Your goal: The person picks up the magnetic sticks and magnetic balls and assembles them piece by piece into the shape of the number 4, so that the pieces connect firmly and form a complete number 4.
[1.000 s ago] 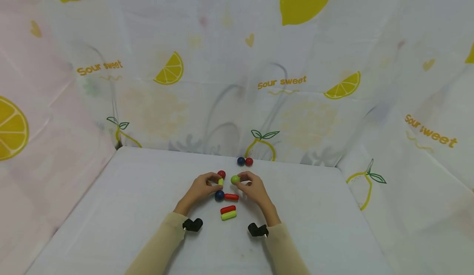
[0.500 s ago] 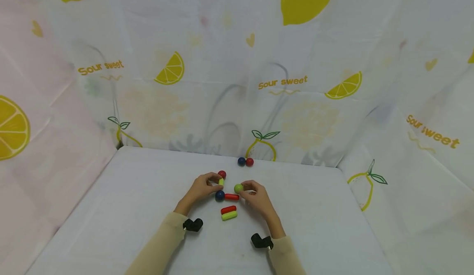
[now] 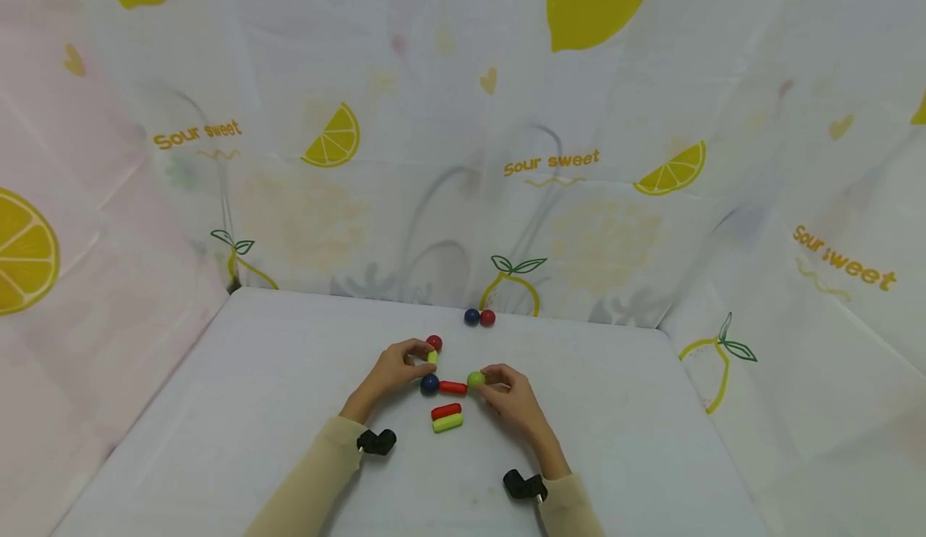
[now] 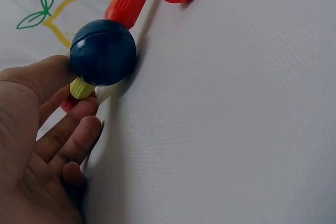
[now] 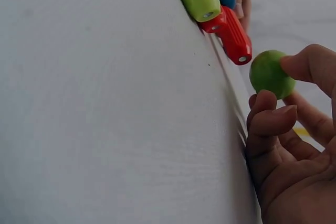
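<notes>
Left fingers (image 4: 51, 72) pinch a yellow rod (image 4: 82, 88), right fingers (image 5: 312, 66) a green ball (image 5: 269, 74); only head view shows the farthest red ball (image 3: 488, 317).

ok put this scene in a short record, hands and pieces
Left hand: grips yellow rod, between red ball and blue ball
Right hand: pinches green ball near one end of red rod
Red rod's other end: at blue ball
Nearer the person: second red rod, second yellow rod, side by side
Table's back edge: second blue ball, second red ball
</notes>
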`<state>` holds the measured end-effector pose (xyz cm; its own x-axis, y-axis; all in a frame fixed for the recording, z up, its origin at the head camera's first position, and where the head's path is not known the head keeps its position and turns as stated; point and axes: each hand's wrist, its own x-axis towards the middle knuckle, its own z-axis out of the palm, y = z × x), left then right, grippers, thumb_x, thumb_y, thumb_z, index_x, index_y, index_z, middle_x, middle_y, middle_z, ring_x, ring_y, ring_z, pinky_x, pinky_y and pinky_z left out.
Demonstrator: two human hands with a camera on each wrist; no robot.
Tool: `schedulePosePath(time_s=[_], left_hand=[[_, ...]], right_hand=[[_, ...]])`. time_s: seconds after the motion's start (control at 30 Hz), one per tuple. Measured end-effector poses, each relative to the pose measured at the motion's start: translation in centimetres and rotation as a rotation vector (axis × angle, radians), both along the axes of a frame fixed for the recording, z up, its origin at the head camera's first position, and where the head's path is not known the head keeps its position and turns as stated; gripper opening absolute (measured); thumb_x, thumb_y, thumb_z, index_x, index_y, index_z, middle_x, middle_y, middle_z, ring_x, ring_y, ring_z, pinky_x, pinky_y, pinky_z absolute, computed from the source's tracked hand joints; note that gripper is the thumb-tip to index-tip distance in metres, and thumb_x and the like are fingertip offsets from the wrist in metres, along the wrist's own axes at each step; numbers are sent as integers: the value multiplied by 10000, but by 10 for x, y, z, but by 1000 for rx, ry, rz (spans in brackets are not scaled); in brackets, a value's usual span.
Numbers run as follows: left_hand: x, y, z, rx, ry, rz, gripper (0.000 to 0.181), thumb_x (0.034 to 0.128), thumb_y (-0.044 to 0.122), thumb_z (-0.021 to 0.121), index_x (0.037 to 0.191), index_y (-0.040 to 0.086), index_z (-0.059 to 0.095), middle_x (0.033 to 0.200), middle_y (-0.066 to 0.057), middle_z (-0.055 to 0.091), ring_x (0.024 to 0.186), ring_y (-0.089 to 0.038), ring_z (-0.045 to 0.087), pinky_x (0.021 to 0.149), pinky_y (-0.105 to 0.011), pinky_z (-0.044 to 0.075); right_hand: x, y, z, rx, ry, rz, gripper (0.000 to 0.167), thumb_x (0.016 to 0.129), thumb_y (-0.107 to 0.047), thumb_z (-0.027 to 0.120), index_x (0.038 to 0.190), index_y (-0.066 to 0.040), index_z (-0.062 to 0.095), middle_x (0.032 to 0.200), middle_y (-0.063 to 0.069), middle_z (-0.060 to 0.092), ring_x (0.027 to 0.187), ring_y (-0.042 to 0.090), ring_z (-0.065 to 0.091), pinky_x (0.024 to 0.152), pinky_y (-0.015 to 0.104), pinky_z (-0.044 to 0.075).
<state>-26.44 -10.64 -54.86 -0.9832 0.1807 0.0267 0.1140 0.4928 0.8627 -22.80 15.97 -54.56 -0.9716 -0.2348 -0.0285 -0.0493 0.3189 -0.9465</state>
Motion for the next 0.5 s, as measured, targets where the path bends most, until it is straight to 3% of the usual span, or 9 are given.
schedulePosePath(time_s=[0.5], left_hand=[[-1,-1,-6,0,-12,11,325,901,254,805,1186,124,718,1111,-33,733,848,-153,559,760,-297,466]], right_hand=[[4,11,-6,66,43,47,305,920,-165,760,1182,-31,680,1156,161,693,700,111,583,592,225,501]])
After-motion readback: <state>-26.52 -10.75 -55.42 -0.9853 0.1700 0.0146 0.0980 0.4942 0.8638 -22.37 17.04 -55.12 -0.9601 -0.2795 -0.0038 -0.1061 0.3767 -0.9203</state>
